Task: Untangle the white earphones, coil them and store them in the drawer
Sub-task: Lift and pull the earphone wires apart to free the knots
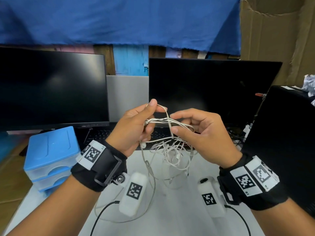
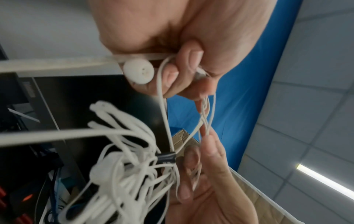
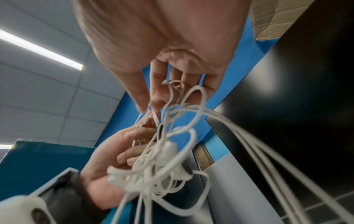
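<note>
Earphones [image 1: 167, 143] hang tangled above the desk [image 1: 170, 210], cord pinched by left hand [image 1: 134, 126] and right hand [image 1: 201, 133]; pulling apart could tighten the knot

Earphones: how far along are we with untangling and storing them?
Done: nothing finished yet. In hand: the left hand and right hand pinch strands of the white earphones, whose cord hangs in a knotted clump above the table. Left: finish untangling, coil the cord, and put it in the blue drawer unit, whose drawers look closed.
</note>
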A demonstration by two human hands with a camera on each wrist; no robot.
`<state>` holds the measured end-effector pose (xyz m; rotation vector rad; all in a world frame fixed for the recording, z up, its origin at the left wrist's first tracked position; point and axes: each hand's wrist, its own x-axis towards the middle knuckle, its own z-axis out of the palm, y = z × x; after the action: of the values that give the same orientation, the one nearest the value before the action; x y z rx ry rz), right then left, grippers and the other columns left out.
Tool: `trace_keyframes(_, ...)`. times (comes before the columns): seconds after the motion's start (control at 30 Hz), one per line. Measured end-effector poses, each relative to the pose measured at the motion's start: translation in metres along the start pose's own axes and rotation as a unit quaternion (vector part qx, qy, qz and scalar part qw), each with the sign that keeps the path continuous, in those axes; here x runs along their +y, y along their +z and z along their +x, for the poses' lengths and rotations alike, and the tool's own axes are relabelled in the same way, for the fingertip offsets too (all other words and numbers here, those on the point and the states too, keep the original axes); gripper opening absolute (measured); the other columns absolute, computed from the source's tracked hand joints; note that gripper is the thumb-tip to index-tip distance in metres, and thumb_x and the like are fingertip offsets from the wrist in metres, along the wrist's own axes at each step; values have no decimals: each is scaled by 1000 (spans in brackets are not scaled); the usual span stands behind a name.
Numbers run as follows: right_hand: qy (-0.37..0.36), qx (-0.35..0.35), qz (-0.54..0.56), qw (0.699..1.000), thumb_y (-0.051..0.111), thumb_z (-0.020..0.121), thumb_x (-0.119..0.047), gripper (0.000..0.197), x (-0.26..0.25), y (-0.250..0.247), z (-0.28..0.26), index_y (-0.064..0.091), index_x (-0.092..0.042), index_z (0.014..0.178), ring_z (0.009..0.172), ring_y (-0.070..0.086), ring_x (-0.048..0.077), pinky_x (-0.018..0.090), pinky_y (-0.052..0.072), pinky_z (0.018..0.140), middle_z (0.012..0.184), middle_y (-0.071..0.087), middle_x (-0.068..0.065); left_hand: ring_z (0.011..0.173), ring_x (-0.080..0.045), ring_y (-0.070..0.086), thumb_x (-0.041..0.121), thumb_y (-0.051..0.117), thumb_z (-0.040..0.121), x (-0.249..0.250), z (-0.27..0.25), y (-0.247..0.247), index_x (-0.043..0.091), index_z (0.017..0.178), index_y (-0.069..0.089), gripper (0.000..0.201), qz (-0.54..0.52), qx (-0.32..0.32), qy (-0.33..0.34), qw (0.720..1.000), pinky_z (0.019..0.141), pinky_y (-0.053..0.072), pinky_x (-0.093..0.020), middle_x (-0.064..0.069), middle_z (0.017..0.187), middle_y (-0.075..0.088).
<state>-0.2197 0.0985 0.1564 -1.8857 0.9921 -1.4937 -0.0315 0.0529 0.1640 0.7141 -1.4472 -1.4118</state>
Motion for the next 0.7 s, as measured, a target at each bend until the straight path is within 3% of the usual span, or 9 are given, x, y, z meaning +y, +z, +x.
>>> trace_keyframes(0.03, -5, 6, -26, 1000, 76, 83, -6, 16, 0, 0, 0, 74, -10, 99, 64, 61, 34, 37, 51, 60, 74, 70, 14, 35, -7, 28, 46, 51, 90, 0, 0, 1, 21, 92, 73, 34, 2, -2, -1, 1000, 40, 25, -20, 0, 53, 45)
trace_keyframes(0.1, -13, 18, -59, 998, 75, 84, -5, 8, 0, 1, 1, 76, -10, 91, 69, 64, 29, 36, 53, 64, 78, 71, 10, 38, -9, 39, 44, 51, 91, 1, 0, 2, 18, 93, 72, 34, 1, -5, -1, 1000, 41, 32, -19, -2, 63, 57)
trace_keyframes(0.2, -26, 26, -92, 995, 75, 85, -7, 9, -1, 0, 3, 76, -16, 84, 83, 67, 18, 33, 56, 77, 87, 69, 2, 68, -14, 66, 40, 50, 96, 0, 2, 4, 15, 85, 69, 34, 10, -7, -15, 1000, 57, 51, -22, -2, 90, 73)
trace_keyframes(0.27, -25, 30, -103, 994, 75, 85, -8, 8, -1, -1, 5, 76, -16, 84, 87, 67, 16, 35, 56, 83, 88, 69, -1, 78, -14, 69, 37, 46, 99, 0, 2, 6, 13, 81, 65, 35, 11, -19, -25, 999, 64, 53, -24, -3, 101, 75)
trace_keyframes(0.33, -10, 46, -91, 995, 76, 84, -9, 6, -4, -1, 7, 76, -15, 82, 81, 68, 15, 39, 57, 81, 83, 70, -2, 65, -15, 67, 35, 43, 102, 2, 3, 9, 12, 79, 57, 35, -11, -33, -34, 999, 54, 49, -21, -5, 96, 76)
trace_keyframes(0.47, -1, 44, -65, 997, 77, 83, -8, 2, -8, -1, 10, 77, -11, 83, 76, 70, 24, 47, 58, 76, 78, 74, 4, 39, -12, 44, 35, 37, 104, 4, 7, 10, 15, 76, 45, 36, -50, -34, -49, 997, 37, 31, -17, -4, 82, 72)
trace_keyframes(0.53, 11, 33, -33, 999, 76, 83, -6, 1, -9, 1, 10, 76, -7, 84, 80, 71, 31, 51, 58, 78, 80, 75, 9, 35, -11, 37, 37, 37, 103, 3, 9, 8, 16, 73, 46, 38, -73, -36, -58, 995, 37, 24, -17, -8, 78, 62)
trace_keyframes(0.6, 15, 24, -14, 999, 75, 83, -4, 1, -11, 2, 9, 76, -5, 84, 79, 69, 37, 51, 58, 78, 80, 74, 14, 33, -10, 32, 38, 37, 103, 0, 10, 5, 18, 71, 45, 39, -80, -47, -74, 993, 41, 14, -22, -4, 66, 49)
trace_keyframes(0.7, 36, 11, 30, 999, 70, 85, 1, 3, -12, 1, 10, 70, 3, 85, 68, 66, 28, 39, 56, 73, 70, 71, 13, 32, -10, 29, 39, 36, 102, -1, 6, 7, 19, 75, 44, 35, -65, -91, -96, 989, 43, 11, -23, -4, 64, 50)
